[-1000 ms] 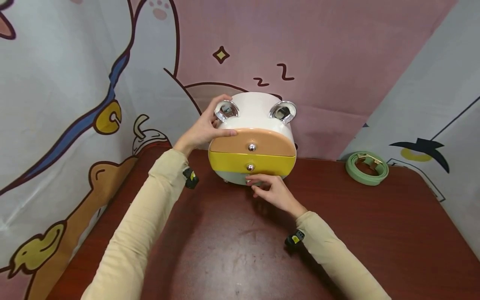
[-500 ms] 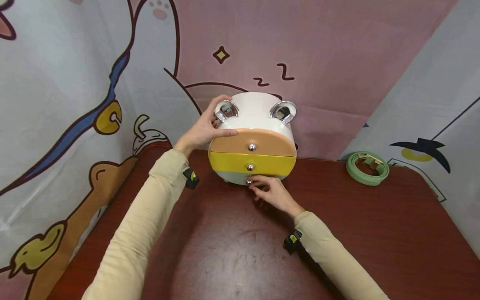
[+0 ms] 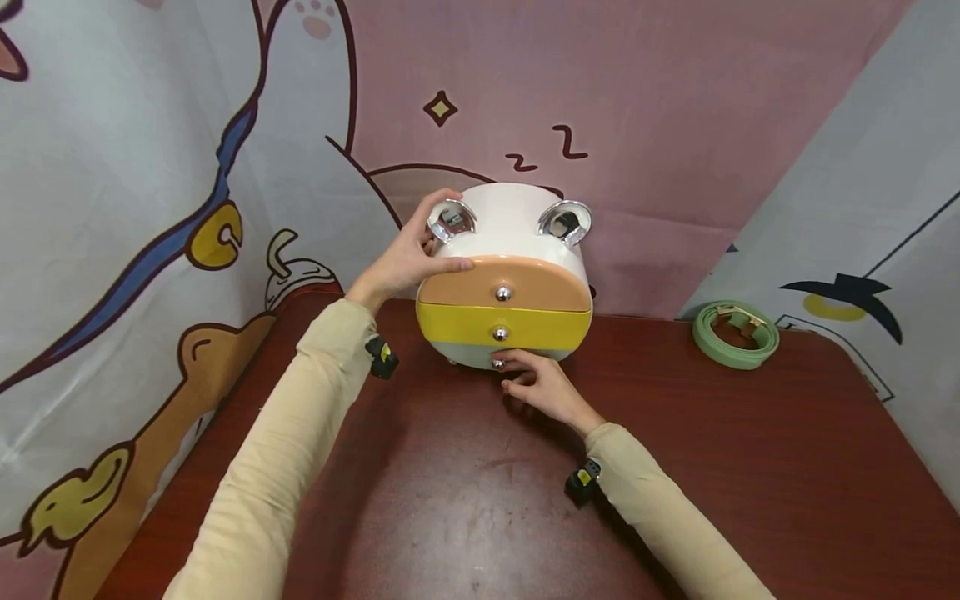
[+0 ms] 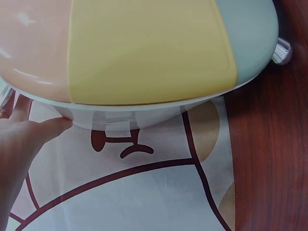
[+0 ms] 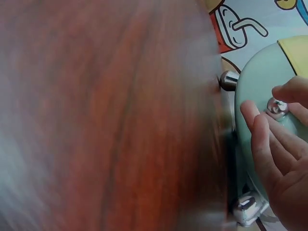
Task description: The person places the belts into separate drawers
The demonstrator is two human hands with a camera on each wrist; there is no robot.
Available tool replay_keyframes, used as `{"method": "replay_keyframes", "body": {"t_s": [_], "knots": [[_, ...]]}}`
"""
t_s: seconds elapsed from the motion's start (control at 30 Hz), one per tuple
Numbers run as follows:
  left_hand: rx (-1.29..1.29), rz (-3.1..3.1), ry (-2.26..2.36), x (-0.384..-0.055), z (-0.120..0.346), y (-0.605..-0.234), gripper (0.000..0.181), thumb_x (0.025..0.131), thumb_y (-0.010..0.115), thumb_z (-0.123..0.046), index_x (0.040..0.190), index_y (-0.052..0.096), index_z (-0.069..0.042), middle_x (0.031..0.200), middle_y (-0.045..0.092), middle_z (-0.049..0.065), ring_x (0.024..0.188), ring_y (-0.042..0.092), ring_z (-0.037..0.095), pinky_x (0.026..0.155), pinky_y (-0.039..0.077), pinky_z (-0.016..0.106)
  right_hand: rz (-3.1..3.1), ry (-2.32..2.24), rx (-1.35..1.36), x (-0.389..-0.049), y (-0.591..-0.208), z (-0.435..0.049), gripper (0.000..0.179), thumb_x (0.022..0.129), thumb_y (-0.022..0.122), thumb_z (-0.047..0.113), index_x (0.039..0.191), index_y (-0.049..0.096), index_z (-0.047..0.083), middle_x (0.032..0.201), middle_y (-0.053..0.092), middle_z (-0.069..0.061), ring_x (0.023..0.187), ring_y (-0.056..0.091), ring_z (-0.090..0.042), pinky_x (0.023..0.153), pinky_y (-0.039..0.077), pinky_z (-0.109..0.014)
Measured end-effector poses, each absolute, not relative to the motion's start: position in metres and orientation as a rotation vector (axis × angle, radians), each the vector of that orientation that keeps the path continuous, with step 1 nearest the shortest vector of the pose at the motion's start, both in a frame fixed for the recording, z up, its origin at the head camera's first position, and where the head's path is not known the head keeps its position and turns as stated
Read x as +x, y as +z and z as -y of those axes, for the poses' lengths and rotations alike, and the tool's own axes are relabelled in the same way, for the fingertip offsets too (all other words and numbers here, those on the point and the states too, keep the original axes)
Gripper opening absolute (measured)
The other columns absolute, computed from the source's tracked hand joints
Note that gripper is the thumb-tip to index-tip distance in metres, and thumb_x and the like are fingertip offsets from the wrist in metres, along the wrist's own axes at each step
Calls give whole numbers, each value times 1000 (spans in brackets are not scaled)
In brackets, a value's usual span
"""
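A rounded white drawer box (image 3: 510,217) with chrome ear-like trims stands at the back of the table. Its three drawers, each with a chrome knob, are closed: an orange top drawer (image 3: 457,287), a yellow middle drawer (image 3: 457,323) and a pale green bottom drawer (image 3: 465,355). My left hand (image 3: 405,258) grips the box's upper left side, thumb along the top drawer's upper edge, other fingers behind the ear trim. Low in front, my right hand (image 3: 551,390) has its fingertips around the bottom knob (image 5: 277,109), the knob showing between them, thumb and index finger spread apart.
A coiled green belt (image 3: 735,335) lies at the table's back right. The dark red wooden table (image 3: 450,500) meets a printed cartoon cloth (image 3: 637,167) behind and on the left. Short chrome feet (image 5: 248,209) hold the box up.
My right hand has shifted slightly at the bottom knob, and its thumb has dropped away from the index finger. The left hand and the box have stayed in place.
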State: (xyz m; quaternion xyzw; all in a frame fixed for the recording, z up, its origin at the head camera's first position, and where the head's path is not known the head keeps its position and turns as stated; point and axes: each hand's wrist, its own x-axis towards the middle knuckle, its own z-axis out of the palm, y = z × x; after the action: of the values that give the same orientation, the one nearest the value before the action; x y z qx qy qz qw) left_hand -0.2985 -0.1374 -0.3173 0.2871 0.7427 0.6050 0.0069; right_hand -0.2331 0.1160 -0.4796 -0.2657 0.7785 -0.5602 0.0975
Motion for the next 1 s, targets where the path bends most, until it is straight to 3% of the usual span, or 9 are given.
{"method": "replay_keyframes", "body": {"t_s": [0.17,0.33,0.43,0.57,0.7,0.87,1.0], "knots": [[883,-2322,1887,-299,138,-318,87,80,77,1,146,27,-26,138,40,11,106,54,27,81,48,36,-2385,-1716,-770,-227,-481,-114,38,89,68,2,126,62,6,115,64,-20,80,68,-34,55,53,-47],[887,-2295,1891,-293,137,-311,87,80,75,3,147,25,-21,139,39,13,108,54,28,83,47,36,-2650,-1721,-709,-223,-480,-112,18,86,72,4,104,69,5,93,71,-10,70,68,-22,53,53,-34],[897,-2295,1895,-285,136,-304,85,81,73,4,147,24,-16,139,39,15,111,52,26,86,46,36,-2697,-1705,-618,-223,-479,-109,11,85,74,7,95,70,4,81,71,-7,63,67,-22,46,51,-32],[868,-2285,1892,-279,135,-300,84,81,74,2,146,24,-17,139,38,15,109,52,28,84,47,35,-2692,-1681,-515,-225,-480,-101,16,83,76,11,94,72,1,72,70,-7,58,66,-27,45,50,-31],[866,-2268,1897,-279,135,-300,85,81,75,1,146,24,-19,139,38,14,108,53,28,82,48,35,-2776,-1631,-448,-226,-481,-92,19,82,78,19,90,73,3,66,68,-3,51,64,-23,44,49,-30],[872,-2281,1903,-282,137,-303,84,81,74,2,146,25,-19,139,39,13,108,53,28,82,48,35,-2983,-1486,-383,-226,-480,-83,22,81,78,34,77,75,13,57,64,8,44,57,-9,49,47,-31],[879,-2269,1902,-282,136,-303,85,82,73,2,147,23,-17,139,38,15,107,54,30,81,49,35,-3134,-1371,-317,-227,-478,-78,32,80,76,43,60,69,19,48,55,12,43,50,-8,47,41,-33]]}}
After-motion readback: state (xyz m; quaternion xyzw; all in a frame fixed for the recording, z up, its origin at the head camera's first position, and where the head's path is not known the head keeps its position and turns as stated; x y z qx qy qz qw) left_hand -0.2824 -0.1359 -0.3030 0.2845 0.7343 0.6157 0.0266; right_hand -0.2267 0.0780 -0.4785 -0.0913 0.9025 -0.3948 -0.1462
